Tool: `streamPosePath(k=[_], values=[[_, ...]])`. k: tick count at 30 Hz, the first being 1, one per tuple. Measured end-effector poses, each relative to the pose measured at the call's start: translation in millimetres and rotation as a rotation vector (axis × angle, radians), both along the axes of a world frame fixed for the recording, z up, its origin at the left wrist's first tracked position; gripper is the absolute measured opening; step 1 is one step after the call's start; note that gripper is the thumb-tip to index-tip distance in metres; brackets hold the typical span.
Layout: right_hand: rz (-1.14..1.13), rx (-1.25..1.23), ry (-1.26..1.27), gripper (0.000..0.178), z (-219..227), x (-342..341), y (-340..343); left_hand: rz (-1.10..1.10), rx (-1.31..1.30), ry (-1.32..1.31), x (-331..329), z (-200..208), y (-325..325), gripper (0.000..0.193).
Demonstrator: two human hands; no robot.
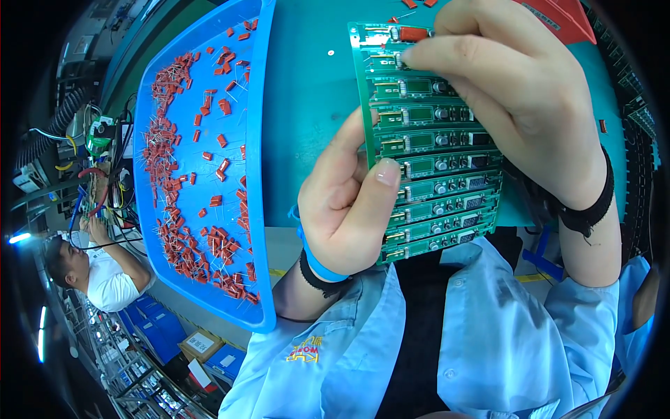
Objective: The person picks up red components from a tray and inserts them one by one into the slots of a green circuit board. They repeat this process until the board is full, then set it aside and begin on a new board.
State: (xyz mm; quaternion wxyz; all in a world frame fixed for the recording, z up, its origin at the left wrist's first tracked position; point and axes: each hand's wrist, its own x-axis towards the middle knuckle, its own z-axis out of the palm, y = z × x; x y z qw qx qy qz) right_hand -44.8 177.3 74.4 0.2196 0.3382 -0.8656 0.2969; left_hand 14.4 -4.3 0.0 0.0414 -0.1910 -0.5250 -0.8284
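Note:
My left hand (349, 209) grips a green circuit board panel (426, 164) by its left edge, with the thumb on top and the fingers underneath. The panel is tilted and carries several repeated strips of small parts. Over its top end is my right hand (520, 87), fingers bent and drawn together, the index fingertip touching the second strip. What its fingers hold, if anything, is hidden. A red capacitor (413, 33) lies on the topmost strip, close to the right fingers. To the left, a blue tray (267, 174) holds many loose red capacitors with long wire leads.
The teal work surface (307, 84) extends under the board. A red bin (558, 17) stands at the far right, with a few loose red parts (409, 3) near it. More circuit boards (638, 112) line the right rim. A person in white (105, 276) works at the left.

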Motion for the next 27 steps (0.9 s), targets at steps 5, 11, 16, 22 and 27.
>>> streamPosePath(k=[5,11,16,22,27], values=[[-0.002,-0.014,-0.029,0.015,2.8,-1.9,-2.5,-0.006,-0.017,0.018,-1.4,-0.6,-0.1,0.046],[-0.008,-0.030,-0.064,0.014,7.5,-0.4,-10.0,0.009,-0.041,0.012,0.3,-0.7,-0.9,0.046],[-0.011,-0.044,-0.089,0.014,8.1,-4.2,-7.2,-0.019,-0.047,0.024,-0.4,-1.0,-2.8,0.046],[-0.012,-0.059,-0.112,0.013,13.3,-1.5,-6.5,-0.031,-0.022,0.028,-2.3,-0.3,-3.0,0.046],[-0.007,-0.090,-0.142,0.013,14.4,-3.4,-9.3,-0.030,-0.034,0.060,-1.8,1.2,-2.1,0.046]])
